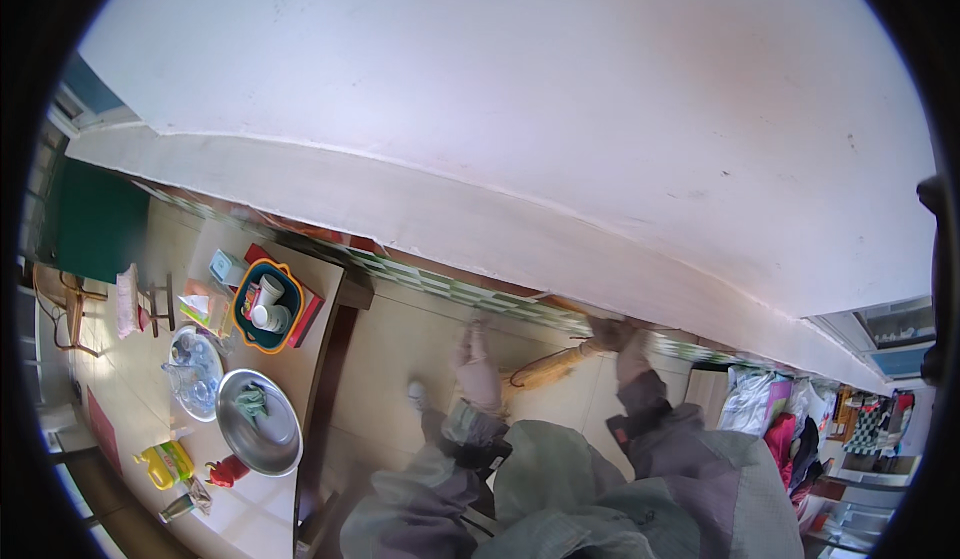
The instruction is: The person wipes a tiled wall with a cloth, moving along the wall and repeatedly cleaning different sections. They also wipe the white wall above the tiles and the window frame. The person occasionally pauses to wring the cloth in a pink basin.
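Note:
My right hand (634, 352) is by the white wall (525, 93), blurred and partly dark. It appears closed around the narrow end of a straw broom (551, 367), whose yellowish bristles slant down to the left. A thin dark cord or loop shows along the broom. To the left, my left hand (474, 349) is raised towards the wall's lower edge with no object visible in it. Its fingers are too blurred to read. Both forearms wear dark bands over grey-green sleeves.
At left, a table (255, 510) bears a metal basin (277, 439) with a green cloth, a tray (210, 401) of glassware, a basket (300, 300) with cups, a tissue pack (199, 305) and a yellow jug (163, 465). Clothes and bags (787, 431) lie at right.

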Motion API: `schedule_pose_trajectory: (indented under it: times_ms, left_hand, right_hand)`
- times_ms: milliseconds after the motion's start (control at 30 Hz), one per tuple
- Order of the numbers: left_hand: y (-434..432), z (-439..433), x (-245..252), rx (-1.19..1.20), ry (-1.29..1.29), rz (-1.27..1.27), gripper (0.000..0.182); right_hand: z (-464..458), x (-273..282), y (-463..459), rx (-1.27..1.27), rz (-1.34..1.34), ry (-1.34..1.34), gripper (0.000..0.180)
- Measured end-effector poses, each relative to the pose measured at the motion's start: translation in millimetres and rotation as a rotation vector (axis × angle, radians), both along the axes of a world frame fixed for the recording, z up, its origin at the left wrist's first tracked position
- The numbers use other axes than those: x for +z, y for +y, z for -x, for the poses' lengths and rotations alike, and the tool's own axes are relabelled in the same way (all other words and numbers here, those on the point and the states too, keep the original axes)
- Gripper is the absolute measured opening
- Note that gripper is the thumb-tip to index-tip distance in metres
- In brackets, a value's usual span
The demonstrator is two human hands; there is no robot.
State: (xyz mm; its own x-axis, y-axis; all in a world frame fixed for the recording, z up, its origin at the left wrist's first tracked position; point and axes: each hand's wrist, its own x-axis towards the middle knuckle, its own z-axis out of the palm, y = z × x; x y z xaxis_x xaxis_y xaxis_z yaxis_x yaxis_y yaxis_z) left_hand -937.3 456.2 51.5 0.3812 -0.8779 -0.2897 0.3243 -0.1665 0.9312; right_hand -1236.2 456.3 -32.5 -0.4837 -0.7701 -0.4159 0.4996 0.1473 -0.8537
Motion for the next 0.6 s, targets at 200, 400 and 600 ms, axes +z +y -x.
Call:
schedule_pose_trajectory:
  times_ms: [200, 400, 600]
  left_hand:
    - [-43.7, -64.3, 134.4, 0.1, -0.713, 0.745, 0.029]
    - [-48.5, -95.7, 149.7, 0.104, -0.614, 0.485, 0.026]
    - [25.8, -162.1, 68.2, 0.072, -0.717, 0.099, 0.023]
  right_hand:
    - [-149.5, 40.8, -72.5, 0.631, 0.299, -0.875, 0.062]
    - [-98.6, 77.1, -40.8, 0.442, -0.067, -0.493, 0.056]
    - [8.4, 51.0, 0.5, 0.114, -0.15, -0.312, 0.048]
